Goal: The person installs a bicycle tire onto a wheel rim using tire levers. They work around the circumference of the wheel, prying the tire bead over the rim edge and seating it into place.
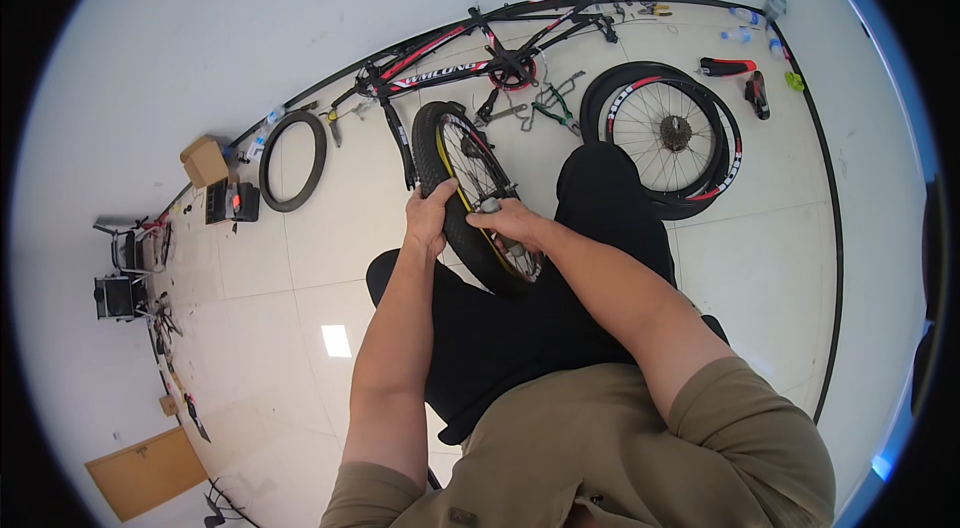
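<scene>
Between my knees a bicycle wheel (430, 140) with a fat black tyre and a yellow line along its rim is held tilted, spokes toward the right. My left hand (428, 216) is closed on the left side of the tyre, thumb pressed on the tread. My right hand (512, 221) reaches over the spoke side and is wrapped round a grey-green handheld tool (490, 205), whose kind I cannot make out. Its lower part shows below the fingers, close to the rim and spokes. The wheel's lower end is near my thigh.
Beyond the wheel a black-and-red bicycle frame (440, 75) lies along the wall. On the right lie a spoked wheel with a cassette (676, 133) and red-black parts (728, 67). A loose tyre (268, 168), an open cardboard box (205, 160) and green-handled pliers (556, 112) are on the tiles.
</scene>
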